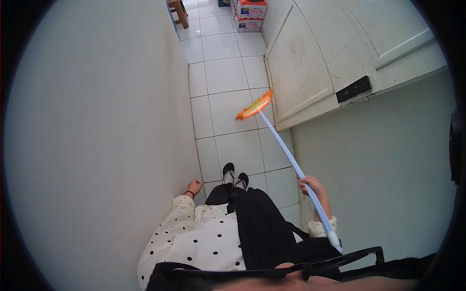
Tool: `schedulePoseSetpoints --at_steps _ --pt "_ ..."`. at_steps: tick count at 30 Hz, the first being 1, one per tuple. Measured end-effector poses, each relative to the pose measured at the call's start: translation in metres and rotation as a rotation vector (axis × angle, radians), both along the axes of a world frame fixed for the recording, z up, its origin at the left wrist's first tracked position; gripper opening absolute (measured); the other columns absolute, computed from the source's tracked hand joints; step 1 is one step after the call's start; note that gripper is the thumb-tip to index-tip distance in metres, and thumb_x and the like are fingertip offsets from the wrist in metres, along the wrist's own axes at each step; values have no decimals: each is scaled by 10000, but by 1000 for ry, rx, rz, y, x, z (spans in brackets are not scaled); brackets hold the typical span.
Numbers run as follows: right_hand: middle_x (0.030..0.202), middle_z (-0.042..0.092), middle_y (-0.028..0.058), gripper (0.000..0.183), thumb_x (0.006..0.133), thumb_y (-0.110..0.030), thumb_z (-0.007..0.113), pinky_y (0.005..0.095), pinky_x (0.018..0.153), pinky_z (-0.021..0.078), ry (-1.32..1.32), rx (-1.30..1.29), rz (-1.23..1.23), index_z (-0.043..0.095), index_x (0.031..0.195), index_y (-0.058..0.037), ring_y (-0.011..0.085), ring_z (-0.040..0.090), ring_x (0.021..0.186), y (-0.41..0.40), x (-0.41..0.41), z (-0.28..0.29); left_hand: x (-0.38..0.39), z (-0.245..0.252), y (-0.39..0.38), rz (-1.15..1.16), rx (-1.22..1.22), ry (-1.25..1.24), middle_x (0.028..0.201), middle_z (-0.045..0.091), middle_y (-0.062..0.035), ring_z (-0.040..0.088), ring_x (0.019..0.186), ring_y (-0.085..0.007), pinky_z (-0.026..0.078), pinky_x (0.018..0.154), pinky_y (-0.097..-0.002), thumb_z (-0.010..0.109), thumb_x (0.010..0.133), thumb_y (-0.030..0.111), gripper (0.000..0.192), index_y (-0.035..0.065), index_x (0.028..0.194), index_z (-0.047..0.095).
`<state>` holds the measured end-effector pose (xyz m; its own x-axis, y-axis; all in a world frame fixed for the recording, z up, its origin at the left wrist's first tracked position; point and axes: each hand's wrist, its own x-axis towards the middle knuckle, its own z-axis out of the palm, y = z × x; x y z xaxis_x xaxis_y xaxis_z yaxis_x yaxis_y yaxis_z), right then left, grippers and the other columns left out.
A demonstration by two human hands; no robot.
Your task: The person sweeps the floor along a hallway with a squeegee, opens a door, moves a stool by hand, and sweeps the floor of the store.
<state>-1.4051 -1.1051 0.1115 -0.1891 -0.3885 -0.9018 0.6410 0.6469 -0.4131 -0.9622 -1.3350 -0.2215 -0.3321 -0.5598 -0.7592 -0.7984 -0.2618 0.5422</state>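
My right hand (312, 186) grips the light-blue handle (282, 145) of a broom, with its upper end back by my right side. At the far end, the orange broom head (256, 105) with some yellow-green bristles is over the white floor tiles, close to the foot of the door; whether it touches the floor I cannot tell. My left hand (194, 187), with a dark band at the wrist, hangs beside the left wall. Its fingers are curled and I see nothing in them.
A plain wall (109, 127) bounds the narrow passage on the left. On the right stands a worn white panelled door (302, 69) with a black lock plate (354, 89). Farther along are stacked plastic-wrapped packs (249, 24) bearing writing and a brown stool (179, 14). My black sandals (243, 179) stand on the tiles.
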Motion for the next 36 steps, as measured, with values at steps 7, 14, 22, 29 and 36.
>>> schedulePoseSetpoints --at_steps 7,14,22,29,36 --pt "571 469 27 170 801 -80 537 233 364 361 234 261 454 510 931 27 102 458 411 -7 0 68 -36 2 -32 231 63 192 856 642 -123 624 765 -211 498 701 -322 604 762 236 247 28 894 592" --pt "622 489 15 227 863 -123 441 206 381 380 -303 65 -74 455 989 66 83 469 427 -123 -24 -16 -57 52 -73 549 53 473 812 632 -89 609 678 -157 509 625 -280 562 811 156 196 -7 920 564" --pt "616 484 1 186 882 -105 438 185 386 393 -436 -145 -50 450 976 55 59 468 438 -347 -120 -108 -119 73 -138 656 119 353 774 632 -89 609 659 -157 518 625 -277 570 798 155 224 -14 945 571" --pt "591 460 -32 132 900 -108 450 186 403 322 -391 -396 2 458 984 -6 41 428 417 -437 -158 -90 -267 116 -230 528 142 481 883 621 -85 611 774 -168 500 683 -301 593 820 214 249 17 971 571" --pt "573 438 -13 168 813 -77 545 226 359 322 333 -281 626 463 954 -38 75 431 415 -444 -219 -31 -408 203 -326 -121 -624 118 1117 548 -87 495 1066 -271 374 907 -450 694 663 292 504 77 1089 532"
